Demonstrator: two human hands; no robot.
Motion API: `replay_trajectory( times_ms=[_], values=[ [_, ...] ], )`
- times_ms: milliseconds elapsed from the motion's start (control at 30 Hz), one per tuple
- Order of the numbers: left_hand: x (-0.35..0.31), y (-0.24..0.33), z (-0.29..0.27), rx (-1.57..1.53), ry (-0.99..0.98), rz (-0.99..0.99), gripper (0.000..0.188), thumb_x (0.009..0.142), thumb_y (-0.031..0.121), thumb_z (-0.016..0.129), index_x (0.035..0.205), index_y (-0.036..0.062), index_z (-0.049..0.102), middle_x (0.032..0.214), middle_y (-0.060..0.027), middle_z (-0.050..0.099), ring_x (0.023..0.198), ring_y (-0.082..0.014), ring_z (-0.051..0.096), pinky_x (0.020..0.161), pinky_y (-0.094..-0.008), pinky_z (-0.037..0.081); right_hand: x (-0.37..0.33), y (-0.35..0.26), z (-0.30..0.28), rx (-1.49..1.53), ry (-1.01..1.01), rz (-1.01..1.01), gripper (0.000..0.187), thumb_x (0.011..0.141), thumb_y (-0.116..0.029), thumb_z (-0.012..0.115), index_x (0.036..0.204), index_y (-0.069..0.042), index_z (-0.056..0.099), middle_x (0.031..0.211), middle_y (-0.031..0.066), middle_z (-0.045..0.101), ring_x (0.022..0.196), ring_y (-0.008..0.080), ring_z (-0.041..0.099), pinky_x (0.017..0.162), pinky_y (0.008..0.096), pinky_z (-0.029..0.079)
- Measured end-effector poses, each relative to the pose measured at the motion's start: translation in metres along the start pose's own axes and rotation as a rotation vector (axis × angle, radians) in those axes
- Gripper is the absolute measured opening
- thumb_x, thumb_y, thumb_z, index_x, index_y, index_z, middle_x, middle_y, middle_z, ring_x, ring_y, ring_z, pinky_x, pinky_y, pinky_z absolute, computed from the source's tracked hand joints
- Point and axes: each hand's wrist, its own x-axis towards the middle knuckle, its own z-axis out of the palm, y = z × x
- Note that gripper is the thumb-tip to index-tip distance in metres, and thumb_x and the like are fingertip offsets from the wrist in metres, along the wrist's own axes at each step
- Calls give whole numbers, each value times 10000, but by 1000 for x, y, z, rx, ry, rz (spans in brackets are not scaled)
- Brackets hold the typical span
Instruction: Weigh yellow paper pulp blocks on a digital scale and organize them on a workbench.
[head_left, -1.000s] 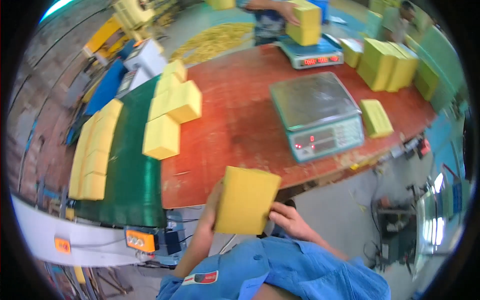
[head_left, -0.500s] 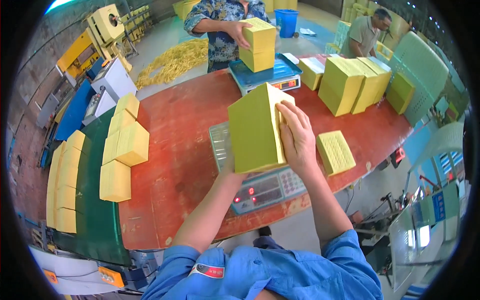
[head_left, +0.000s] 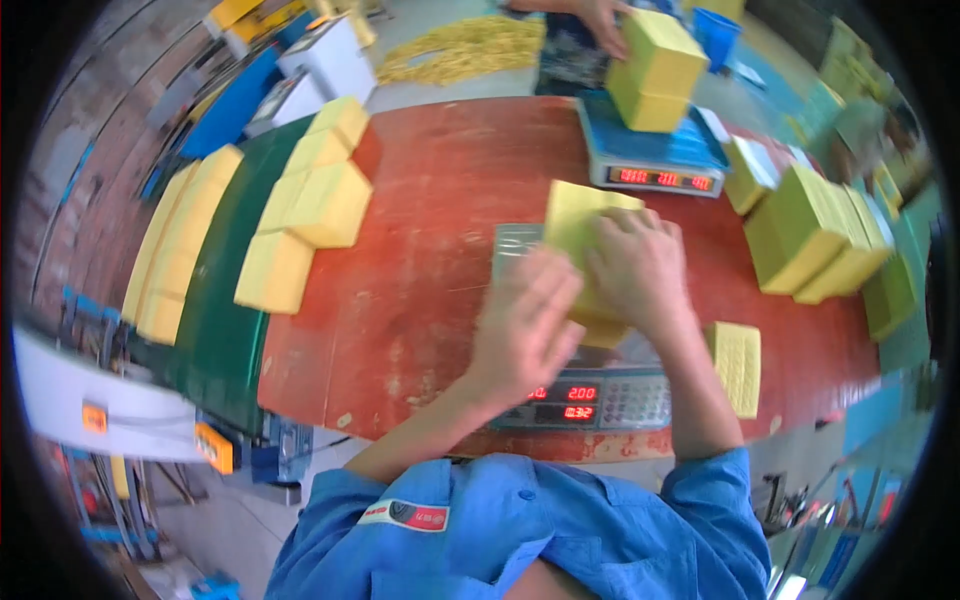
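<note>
A block of stacked yellow paper stands on the near digital scale, whose red display is lit. My right hand grips its right side, with the fingers bent over the upper edge. My left hand is at its left front, somewhat blurred, with the fingers stretched out and nothing held in them. The two hands and the blur hide much of the block. To the right of my right forearm a thinner yellow paper stack with a dimpled face lies on the red table.
Across the table a co-worker's hand touches yellow blocks piled on a blue-topped scale. More blocks stand at right and left, with another row on the green surface. A blurred person is at far right.
The yellow block I held tilted between both hands has come down onto the near scale. My left hand has come off its underside to the left front. The view has shifted.
</note>
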Motion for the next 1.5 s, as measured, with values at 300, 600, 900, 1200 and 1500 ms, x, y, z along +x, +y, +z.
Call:
replay_trajectory(
  times_ms=[300, 600, 900, 1200, 1500],
  values=[
    [-46, -52, -61, -10, 70, -43, 616, 800, 235, 714, 1323, -19, 509, 1404, -213, 453, 1362, -367, 380, 1137, -481, 299, 4, -26, -25, 38, 237, -207, 329, 826, -69, 600, 1149, -9, 622, 1244, 205, 594, 1130, 395, 571, 953, 461, 449],
    [-192, -381, -306, 432, 303, -1089, 592, 840, 337, 720, 1276, -16, 531, 1266, -210, 600, 1155, -319, 598, 990, -413, 465, -22, -219, 22, 770, -101, -135, 291, 761, 46, 643, 1045, -11, 675, 1140, 175, 645, 1074, 326, 617, 938, 403, 487],
    [-198, -401, -280, -745, -258, -1177, 632, 850, 245, 730, 1370, 25, 446, 1279, -98, 598, 1132, -175, 591, 981, -335, 461, -53, -298, 63, 918, -213, 50, 260, 801, 19, 642, 1059, 2, 668, 1130, 189, 649, 1026, 312, 645, 866, 368, 519],
    [-115, -210, -139, -430, -1173, -327, 762, 751, 363, 768, 1412, 126, 470, 1352, -131, 566, 1227, -284, 542, 1036, -390, 419, -22, -259, 78, 535, -99, -132, 498, 799, -209, 700, 1232, 3, 575, 1227, 227, 596, 1146, 395, 560, 936, 442, 469],
    [-221, -111, -138, -495, 326, -848, 598, 935, 350, 609, 1386, -2, 436, 1391, -178, 494, 1246, -284, 504, 965, -377, 463, -99, -214, 80, 550, -561, 155, 501, 883, -413, 591, 1205, -30, 565, 1014, 236, 672, 978, 394, 641, 841, 469, 496]
  ],
)
